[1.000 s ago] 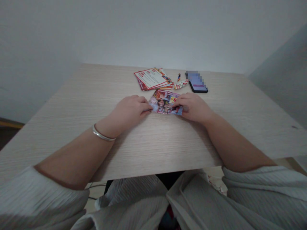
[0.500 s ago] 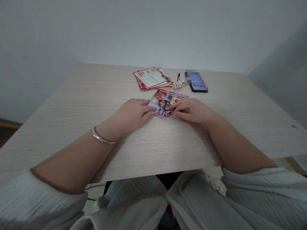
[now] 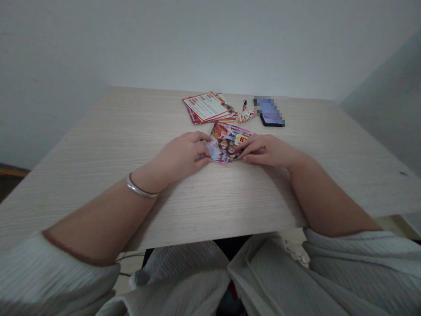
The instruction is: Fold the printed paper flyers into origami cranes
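Observation:
A small folded, colourful printed leaflet [image 3: 224,142] lies on the table in front of me, with photos of people and a yellow patch bearing red figures. My left hand [image 3: 189,151], with a silver bangle at the wrist, has its curled fingertips and thumb at the leaflet's left edge. On the other side, my right hand [image 3: 268,151] closes its fingers and thumb on the right part and lower right edge, covering that corner. The leaflet's underside is hidden.
Behind the leaflet sits a stack of printed leaflets [image 3: 207,107] with red borders. Beside it are a small folded paper piece [image 3: 246,115] and a phone [image 3: 270,113], partly pixelated. The pale wooden table [image 3: 217,206] meets a wall at the back.
The left fingers have curled and drawn back to the leaflet's left edge. My right hand has shifted slightly right, and the leaflet has turned a little.

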### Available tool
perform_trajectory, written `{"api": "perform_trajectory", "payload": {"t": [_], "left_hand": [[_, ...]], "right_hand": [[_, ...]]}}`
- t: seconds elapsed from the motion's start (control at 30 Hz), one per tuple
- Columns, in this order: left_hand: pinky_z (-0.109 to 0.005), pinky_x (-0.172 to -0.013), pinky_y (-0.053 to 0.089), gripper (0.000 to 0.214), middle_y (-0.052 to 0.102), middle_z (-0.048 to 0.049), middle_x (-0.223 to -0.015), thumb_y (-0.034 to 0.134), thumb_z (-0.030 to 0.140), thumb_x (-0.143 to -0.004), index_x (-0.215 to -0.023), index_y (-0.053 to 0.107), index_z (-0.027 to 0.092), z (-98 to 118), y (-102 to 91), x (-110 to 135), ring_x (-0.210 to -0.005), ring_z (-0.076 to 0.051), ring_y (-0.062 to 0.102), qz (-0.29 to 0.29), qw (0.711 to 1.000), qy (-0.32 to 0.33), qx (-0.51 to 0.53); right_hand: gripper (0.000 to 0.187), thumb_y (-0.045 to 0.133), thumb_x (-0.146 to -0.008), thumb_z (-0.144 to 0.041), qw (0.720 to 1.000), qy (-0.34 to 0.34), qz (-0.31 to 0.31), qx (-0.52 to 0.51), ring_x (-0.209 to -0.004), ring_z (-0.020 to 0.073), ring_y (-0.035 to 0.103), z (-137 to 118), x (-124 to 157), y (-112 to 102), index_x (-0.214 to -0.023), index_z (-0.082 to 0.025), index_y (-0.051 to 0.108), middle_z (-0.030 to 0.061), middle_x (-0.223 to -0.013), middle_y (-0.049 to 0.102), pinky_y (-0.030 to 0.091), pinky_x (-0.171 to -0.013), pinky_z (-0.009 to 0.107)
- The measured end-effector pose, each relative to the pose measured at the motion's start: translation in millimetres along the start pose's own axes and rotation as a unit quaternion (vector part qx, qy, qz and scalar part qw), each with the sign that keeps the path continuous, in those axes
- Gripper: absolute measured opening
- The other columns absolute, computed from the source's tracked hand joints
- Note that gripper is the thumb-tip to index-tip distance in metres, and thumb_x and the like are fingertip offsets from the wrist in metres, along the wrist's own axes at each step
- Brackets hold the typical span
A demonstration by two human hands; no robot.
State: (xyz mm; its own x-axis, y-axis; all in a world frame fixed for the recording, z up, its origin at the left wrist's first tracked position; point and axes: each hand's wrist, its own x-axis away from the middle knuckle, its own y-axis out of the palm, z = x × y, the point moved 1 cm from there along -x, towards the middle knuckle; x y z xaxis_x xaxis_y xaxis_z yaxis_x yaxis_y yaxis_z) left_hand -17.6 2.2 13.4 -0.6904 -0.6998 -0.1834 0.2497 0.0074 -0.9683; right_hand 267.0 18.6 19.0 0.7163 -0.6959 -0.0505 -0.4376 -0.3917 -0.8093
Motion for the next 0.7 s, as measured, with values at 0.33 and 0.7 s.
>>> {"api": "perform_trajectory", "payload": {"t": [0.33,0.7], "left_hand": [[-0.046,-0.110,0.053,0.034,0.078,-0.0135,-0.122,0.053,0.035,-0.104,-0.110,0.078,0.013,1.8,2.1,-0.8,-0.119,-0.028,0.070,-0.022,0.999,0.014,-0.042],[-0.041,-0.104,0.058,0.040,0.071,-0.0099,-0.140,0.041,0.030,-0.109,-0.137,0.067,0.019,14.0,-0.1,1.7,-0.122,-0.026,0.071,-0.021,0.997,0.035,-0.061]], "right_hand": [[0.032,0.058,-0.097,-0.041,0.981,0.150,0.096,0.080,-0.071,0.0170,0.058,1.6,-8.6,10.3,-0.078,-0.020,0.073,0.0027,-0.077,0.071,0.038,-0.066,0.030],[0.013,0.067,-0.095,-0.029,0.952,0.201,0.136,0.189,-0.077,0.0187,0.057,-2.3,-24.7,27.0,-0.085,-0.020,0.069,0.0055,-0.090,0.072,0.033,-0.065,0.031]]}}
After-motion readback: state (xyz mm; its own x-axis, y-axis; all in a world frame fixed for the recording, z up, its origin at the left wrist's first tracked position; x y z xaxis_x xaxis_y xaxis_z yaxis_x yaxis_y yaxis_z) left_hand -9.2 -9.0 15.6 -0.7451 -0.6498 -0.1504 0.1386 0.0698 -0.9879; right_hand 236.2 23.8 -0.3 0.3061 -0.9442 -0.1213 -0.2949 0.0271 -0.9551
